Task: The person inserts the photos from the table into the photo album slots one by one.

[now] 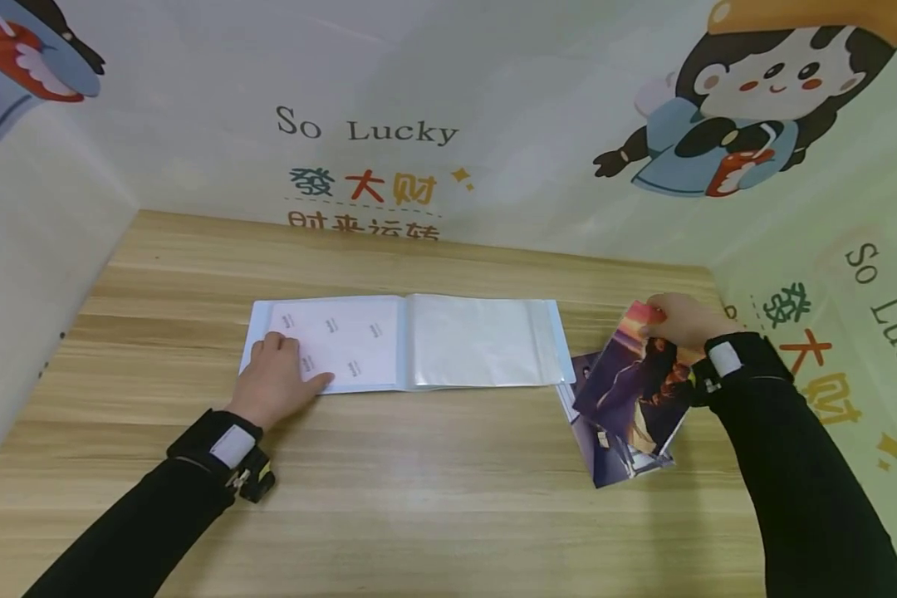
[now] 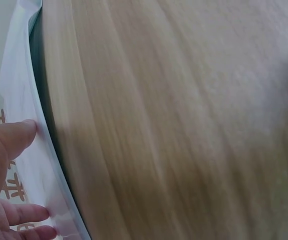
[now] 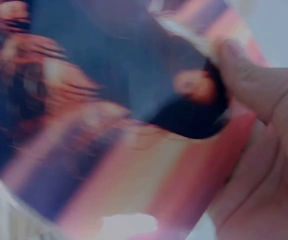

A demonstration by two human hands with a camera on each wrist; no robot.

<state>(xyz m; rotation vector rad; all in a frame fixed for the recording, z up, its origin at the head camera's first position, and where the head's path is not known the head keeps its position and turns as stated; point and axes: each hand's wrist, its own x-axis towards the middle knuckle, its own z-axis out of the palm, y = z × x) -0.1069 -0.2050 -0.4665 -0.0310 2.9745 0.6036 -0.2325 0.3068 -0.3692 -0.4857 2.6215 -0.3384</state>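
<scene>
One glossy rectangular photo print (image 1: 624,378) pinched by fingers of your right hand (image 1: 683,322); your left hand (image 1: 275,378), thumb spread from fingers, touches plastic-sleeved photo album (image 1: 482,342).

Wood-grain tabletop (image 1: 433,498), open album (image 1: 486,340) lying flat, purplish print (image 1: 602,467) near its right end

Black sleeves (image 1: 792,465), black wristbands (image 1: 755,355), white patches (image 1: 233,446)

In the head view we see a wood-grain table (image 1: 433,498) at six o'clock, below pale walls (image 1: 523,191). We read "So Lucky" lettering (image 1: 402,131) and coloured Chinese characters (image 1: 365,186) at eleven, with a braided cartoon figure (image 1: 773,95) at two, another, cut off (image 1: 26,62), at ten, and slanting print (image 1: 807,349) at three.
</scene>
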